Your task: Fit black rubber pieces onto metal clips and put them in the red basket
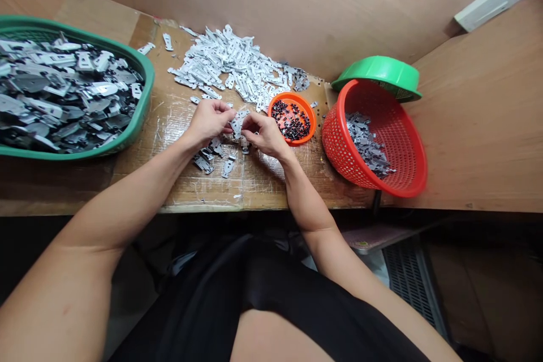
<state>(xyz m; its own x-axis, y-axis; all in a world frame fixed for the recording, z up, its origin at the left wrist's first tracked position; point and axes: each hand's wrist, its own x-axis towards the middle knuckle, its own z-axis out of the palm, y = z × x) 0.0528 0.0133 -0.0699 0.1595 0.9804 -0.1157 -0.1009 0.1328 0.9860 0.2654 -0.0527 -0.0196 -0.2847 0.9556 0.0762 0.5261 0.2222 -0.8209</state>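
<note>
Both of my hands meet over the middle of the wooden bench [254,186]. My left hand [208,119] and my right hand [265,134] are closed, pinching a small grey metal plate [236,124] between their fingertips. Under them lie a few loose metal pieces [212,157]. Right beside my right hand sits a small orange bowl [308,112] holding several tiny dark parts.
A heap of light metal plates [231,65] lies at the back. A green basket [142,90] full of grey plates stands at left. At right, a tilted red basket [407,178] holds grey parts, with a green basket [377,70] behind it. A white power strip [487,4] is on the wall.
</note>
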